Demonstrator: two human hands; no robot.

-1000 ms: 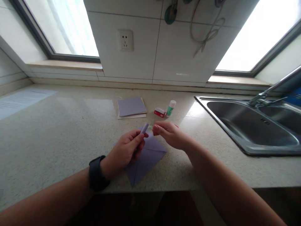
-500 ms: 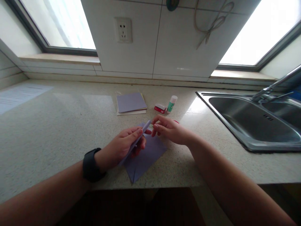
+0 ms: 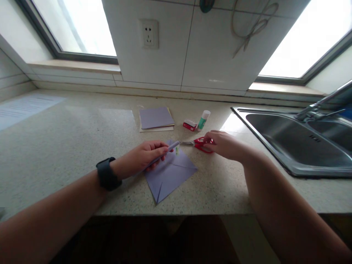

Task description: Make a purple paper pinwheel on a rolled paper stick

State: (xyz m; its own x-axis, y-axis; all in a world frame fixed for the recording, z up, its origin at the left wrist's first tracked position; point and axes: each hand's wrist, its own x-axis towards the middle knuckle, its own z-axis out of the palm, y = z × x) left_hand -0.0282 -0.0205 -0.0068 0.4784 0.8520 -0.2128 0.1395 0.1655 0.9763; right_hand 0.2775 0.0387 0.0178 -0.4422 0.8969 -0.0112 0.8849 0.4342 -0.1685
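Note:
My left hand (image 3: 150, 154), with a dark watch on its wrist, is closed around a narrow rolled or folded strip of purple paper (image 3: 172, 146). Beneath its tip lies a creased purple sheet (image 3: 176, 178), one corner pointing at the counter's front edge. On that sheet, by the strip's end, is a small yellow-green and clear piece (image 3: 177, 150) too small to name. My right hand (image 3: 220, 143) has its fingers closed at the red handles of the scissors (image 3: 202, 144). The blades point left, toward the strip's end.
Behind lie a stack of purple and pale paper (image 3: 156, 118), a small red-and-white box (image 3: 189, 125) and a glue stick (image 3: 204, 120). A steel sink (image 3: 294, 143) is set into the counter on the right. A printed sheet (image 3: 27, 106) lies far left.
My right hand has moved right, away from the strip's end, and taken hold of the scissors' handles. My left hand keeps the strip, now tilted flatter. The view has shifted slightly.

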